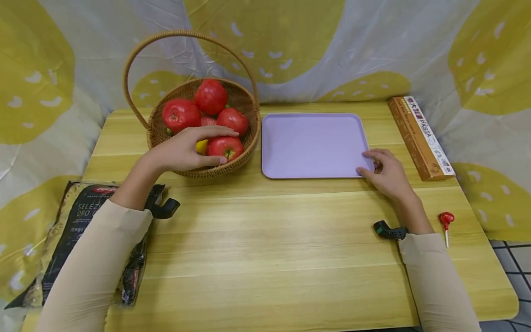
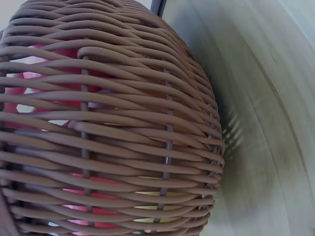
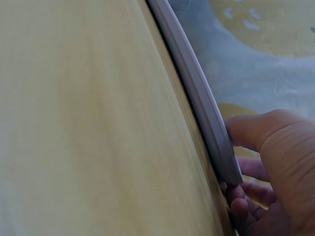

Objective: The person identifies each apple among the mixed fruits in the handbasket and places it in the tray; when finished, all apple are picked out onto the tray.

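A wicker basket with a tall arched handle holds several red fruits and something yellow. My left hand reaches over its near rim, with thumb and fingers about a red apple at the front. In the left wrist view, the basket's woven side hides most of that hand. To the right of the basket, a lilac tray lies flat on the table. My right hand pinches its right edge near the front corner, and the right wrist view shows the thumb on the tray's rim.
A bag of penne pasta lies at the left under my forearm. At the right are a brown pasta box and a red lollipop on the wooden table. Patterned cloth hangs behind.
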A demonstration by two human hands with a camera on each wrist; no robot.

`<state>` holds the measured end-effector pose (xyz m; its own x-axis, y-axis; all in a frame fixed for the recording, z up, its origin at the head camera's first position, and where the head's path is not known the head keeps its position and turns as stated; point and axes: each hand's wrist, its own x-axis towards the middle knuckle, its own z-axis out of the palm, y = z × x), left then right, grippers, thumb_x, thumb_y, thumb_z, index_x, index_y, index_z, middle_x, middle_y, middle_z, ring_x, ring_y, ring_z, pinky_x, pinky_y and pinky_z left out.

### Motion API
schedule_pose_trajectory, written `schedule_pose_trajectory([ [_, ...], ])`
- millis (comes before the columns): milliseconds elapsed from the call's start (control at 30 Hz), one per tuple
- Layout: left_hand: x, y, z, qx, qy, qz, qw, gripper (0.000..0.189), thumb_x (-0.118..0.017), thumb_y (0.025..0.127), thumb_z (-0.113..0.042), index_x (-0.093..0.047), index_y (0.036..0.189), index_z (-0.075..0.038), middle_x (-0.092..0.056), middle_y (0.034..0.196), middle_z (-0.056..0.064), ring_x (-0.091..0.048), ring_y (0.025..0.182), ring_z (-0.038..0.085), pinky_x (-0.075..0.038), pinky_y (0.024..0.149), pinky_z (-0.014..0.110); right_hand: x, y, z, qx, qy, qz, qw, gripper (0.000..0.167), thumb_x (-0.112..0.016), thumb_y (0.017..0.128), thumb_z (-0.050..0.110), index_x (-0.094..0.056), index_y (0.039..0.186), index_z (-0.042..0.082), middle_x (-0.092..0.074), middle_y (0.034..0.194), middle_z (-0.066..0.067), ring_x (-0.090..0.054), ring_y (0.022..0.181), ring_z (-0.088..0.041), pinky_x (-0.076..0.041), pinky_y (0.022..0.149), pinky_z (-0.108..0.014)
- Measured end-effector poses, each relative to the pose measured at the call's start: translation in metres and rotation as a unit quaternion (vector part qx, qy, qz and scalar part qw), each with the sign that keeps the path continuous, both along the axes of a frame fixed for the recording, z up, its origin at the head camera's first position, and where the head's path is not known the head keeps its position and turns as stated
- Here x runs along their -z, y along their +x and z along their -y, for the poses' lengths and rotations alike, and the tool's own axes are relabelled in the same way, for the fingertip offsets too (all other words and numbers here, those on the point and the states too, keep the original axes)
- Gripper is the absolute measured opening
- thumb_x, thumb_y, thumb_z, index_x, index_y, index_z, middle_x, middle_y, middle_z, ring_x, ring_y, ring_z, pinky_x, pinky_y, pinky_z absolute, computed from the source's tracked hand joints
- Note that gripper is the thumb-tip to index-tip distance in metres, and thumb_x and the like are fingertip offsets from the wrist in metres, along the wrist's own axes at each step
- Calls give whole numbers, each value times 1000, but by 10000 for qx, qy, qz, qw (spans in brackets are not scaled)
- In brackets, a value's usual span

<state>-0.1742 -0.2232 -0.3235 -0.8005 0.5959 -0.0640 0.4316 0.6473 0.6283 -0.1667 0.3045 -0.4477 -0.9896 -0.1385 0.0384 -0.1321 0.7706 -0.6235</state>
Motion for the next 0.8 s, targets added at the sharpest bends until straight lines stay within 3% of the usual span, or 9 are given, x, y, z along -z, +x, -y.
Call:
schedule_pose_trajectory([
  [233, 2, -2, -3, -246, 30, -85, 9997, 54, -81, 89, -36, -62, 139, -36, -59, 142, -6, -60, 120, 18, -47, 103, 48, -2, 1, 1, -17, -75, 7, 10000, 54, -75, 94, 26, -61, 138, -1, -51, 144, -24, -51, 97, -27, -36, 73, -20],
  [433, 0, -1, -1, -657, 204, 226, 9974, 53, -79, 91, -32, -60, 140, -33, -59, 142, -2, -58, 123, 22, -47, 104, 52, -3, 2, 2, -65, -145, -18, 9999, 55, -75, 94, 27, -61, 138, -2, -51, 144, -25, -50, 97, -27, -35, 73, -18],
  [633, -4, 2, 3, -1281, 863, 826, 9845, 50, -73, 93, -21, -58, 139, -29, -59, 140, -1, -51, 135, 32, -45, 104, 53, -2, 2, 2, 43, -109, 104, 9999, 55, -75, 94, 27, -61, 139, 0, -50, 146, -22, -50, 98, -26, -36, 75, -20],
  [800, -4, 2, 4, -1451, 1388, 1072, 9737, 53, -76, 90, -17, -57, 139, -24, -57, 139, -2, -50, 134, 29, -49, 98, 47, -3, 4, 2, 57, -64, 128, 9999, 55, -74, 94, 27, -60, 140, 0, -49, 147, -22, -49, 98, -26, -35, 75, -21],
])
